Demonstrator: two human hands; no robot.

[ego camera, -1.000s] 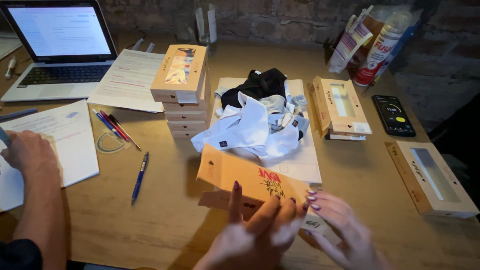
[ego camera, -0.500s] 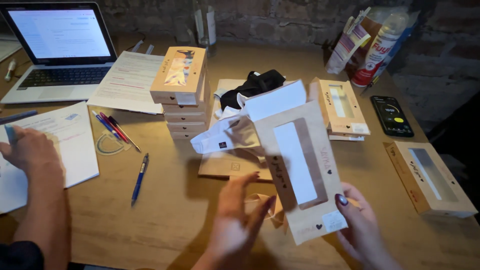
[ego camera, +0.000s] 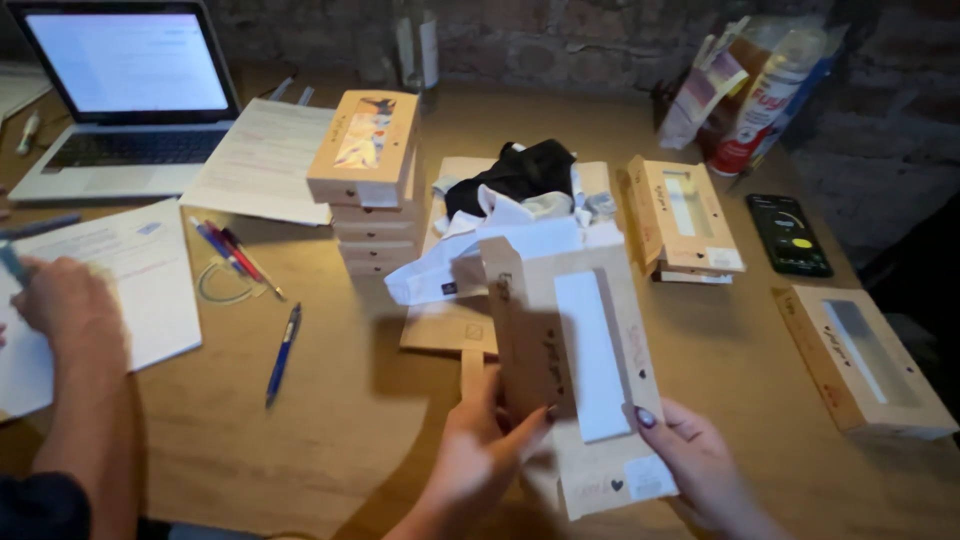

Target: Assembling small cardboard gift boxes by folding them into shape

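Between both hands, low centre, a flat cardboard window box (ego camera: 580, 370) is held up off the wooden table (ego camera: 340, 420), tilted, window side up; through the window only a pale strip is seen, contents not identifiable. Left hand (ego camera: 480, 455) is closed on the box's left edge, thumb across the front face; right hand (ego camera: 700, 465) is closed on the lower right corner, thumb on the front near the white label. Both wrists are cut off by the bottom edge. Just beyond the grip, a heap of white and black fabric (ego camera: 510, 215) is seen lying on flattened cardboard, partly hidden behind the held box. Left of that, a stack of closed boxes (ego camera: 368, 180) is topped by one with a printed lid. Right of the grip, two open window boxes (ego camera: 685, 215) (ego camera: 865, 360) are lying apart; their insides look empty, though not fully visible. A phone (ego camera: 788, 235) is lying between them, farther back. Well left of the grip, another person's hand (ego camera: 60, 300) is resting on papers (ego camera: 130, 280), with pens (ego camera: 240, 255) and a laptop (ego camera: 125, 95) beyond.
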